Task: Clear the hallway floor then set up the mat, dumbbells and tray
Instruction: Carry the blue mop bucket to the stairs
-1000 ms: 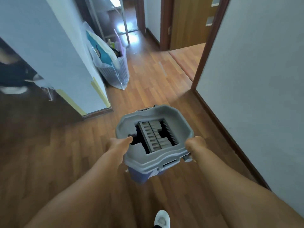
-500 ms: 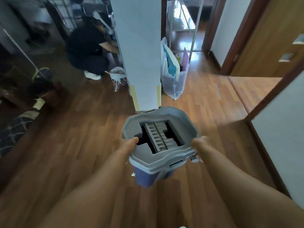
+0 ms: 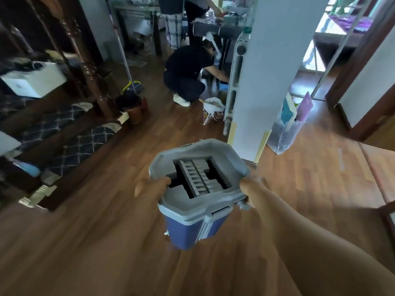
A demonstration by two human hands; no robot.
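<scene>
Far left: a white box sits on a dark wooden shelf. A faint mark on its face is too blurred to read.
Low left: dark rugs with a pale lattice pattern lie beside a turned wooden post.
Mop: a long-handled mop stands nearly upright, its yellow-trimmed head just above a dark bin on the floor.
Left side of the bucket: the left grip, a bare hand, is closed on the bucket's rim. The thumb hooks over the grey edge and the fingers are hidden beneath it.
Other person: someone in black clothes and a white shoe crouches at the back, reaching low towards the right.
Task's thing: the mop bucket hangs in mid-air between the two hands, above the wooden floor in the middle of the hallway. It has a blue body, a grey top and a ribbed grey wringer set into the opening. I can read no brand or lettering on it.
White bag: a small white bag rests on the floor between the crouching person and the pillar.
Right side of the bucket: the right grip, also bare, clasps the rim just above a grey knob.
Pillar: a white wall pillar rises behind the bucket, with yellow tape strips at its foot.
Right: a clear bag holding flat teal and purple items leans against the pillar's right side.
</scene>
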